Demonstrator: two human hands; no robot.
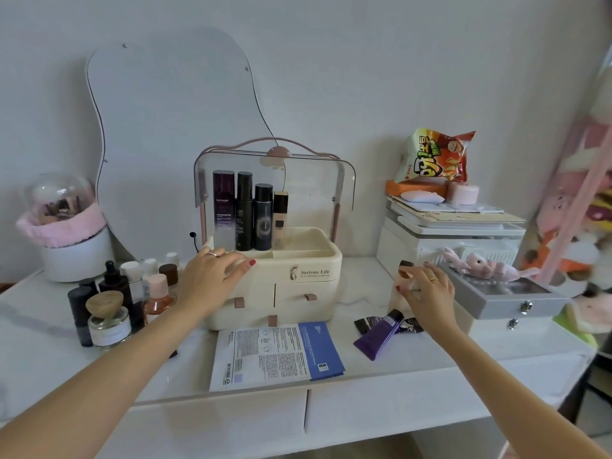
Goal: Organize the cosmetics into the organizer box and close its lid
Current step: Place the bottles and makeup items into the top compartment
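**Organizer box open, four bottles inside**

The cream organizer box (281,279) stands mid-tabletop toward the back edge, its clear lid (275,180) raised. The left hand (212,276) rests on its front-left rim, fingers relaxed. The right hand (427,293) grasps a pale bottle with a dark cap (405,270) near the right edge, beside a purple tube (377,336).
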